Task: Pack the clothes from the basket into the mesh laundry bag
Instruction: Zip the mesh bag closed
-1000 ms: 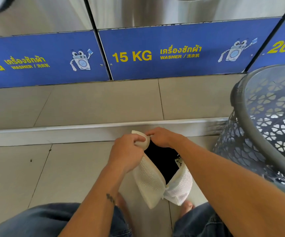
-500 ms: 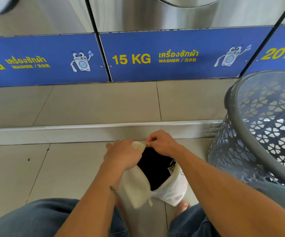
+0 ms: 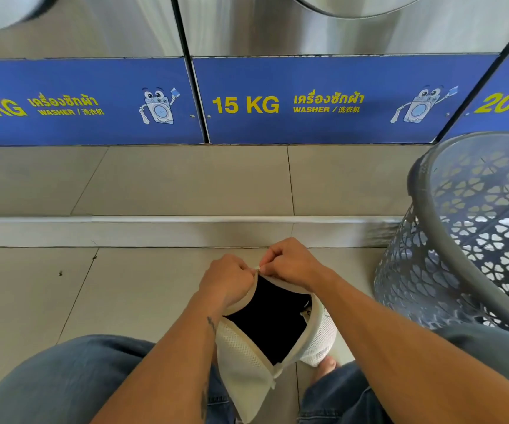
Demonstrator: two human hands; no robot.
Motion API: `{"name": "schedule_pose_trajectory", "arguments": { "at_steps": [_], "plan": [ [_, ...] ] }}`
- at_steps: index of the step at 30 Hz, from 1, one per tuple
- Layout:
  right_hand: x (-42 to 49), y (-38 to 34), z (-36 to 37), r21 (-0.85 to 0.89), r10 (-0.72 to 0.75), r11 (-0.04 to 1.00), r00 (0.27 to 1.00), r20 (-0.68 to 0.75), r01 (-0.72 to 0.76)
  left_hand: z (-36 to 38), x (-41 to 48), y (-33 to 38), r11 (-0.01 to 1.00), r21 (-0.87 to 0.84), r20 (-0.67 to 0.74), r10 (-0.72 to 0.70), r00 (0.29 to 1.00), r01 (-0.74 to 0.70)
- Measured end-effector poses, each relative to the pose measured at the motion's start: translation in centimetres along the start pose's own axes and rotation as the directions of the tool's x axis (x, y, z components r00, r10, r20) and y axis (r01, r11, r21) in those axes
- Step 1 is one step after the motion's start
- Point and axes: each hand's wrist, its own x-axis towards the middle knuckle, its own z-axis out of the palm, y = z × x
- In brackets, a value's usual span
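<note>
A white mesh laundry bag (image 3: 241, 359) hangs between my knees, its mouth gaping. Black clothing (image 3: 270, 319) fills the opening. My left hand (image 3: 227, 278) grips the bag's top rim on the left. My right hand (image 3: 290, 261) pinches the top corner of the bag's opening, where a small zip pull seems to sit; the fingertips of both hands nearly touch. The grey perforated laundry basket (image 3: 424, 270) stands at my right, and no clothes show inside it from here.
Steel washers with blue "15 KG" panels (image 3: 308, 102) line the wall ahead on a raised tiled step with a metal edge (image 3: 155, 220). My jeans-clad knees (image 3: 63, 381) frame the bag. A bare toe (image 3: 326, 364) shows beneath it.
Both hands have come together at the bag's top corner. The right hand moved from the rim to pinching the corner, and the view tilted up slightly.
</note>
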Motion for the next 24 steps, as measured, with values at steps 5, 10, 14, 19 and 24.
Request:
{"name": "schedule_pose_trajectory", "arguments": {
  "at_steps": [5,10,14,19,24],
  "plan": [
    [-0.7,-0.4,0.2,-0.013,-0.029,0.999,1.000,0.007,0.029,-0.1,0.6,-0.2,0.971,-0.184,-0.013,-0.156,0.988,0.150],
    [-1.4,-1.2,0.7,-0.122,-0.081,0.989,0.997,0.005,0.081,-0.5,0.7,-0.2,0.768,-0.545,0.059,-0.364,0.929,0.336],
    [-1.9,-1.2,0.1,-0.203,-0.129,0.971,0.992,0.011,0.129,-0.6,0.8,-0.6,0.687,-0.637,0.008,-0.448,0.894,0.350],
    [-2.8,-0.7,-1.4,-0.240,-0.114,0.964,0.993,0.004,0.112,-0.9,1.8,-2.2,0.718,-0.633,-0.121,-0.459,0.880,0.288],
    [-4.1,0.0,-2.4,-0.210,-0.087,0.975,0.995,-0.038,0.077,-1.6,1.7,-2.9,0.800,-0.535,-0.244,-0.455,0.856,0.273]
  ]
}}
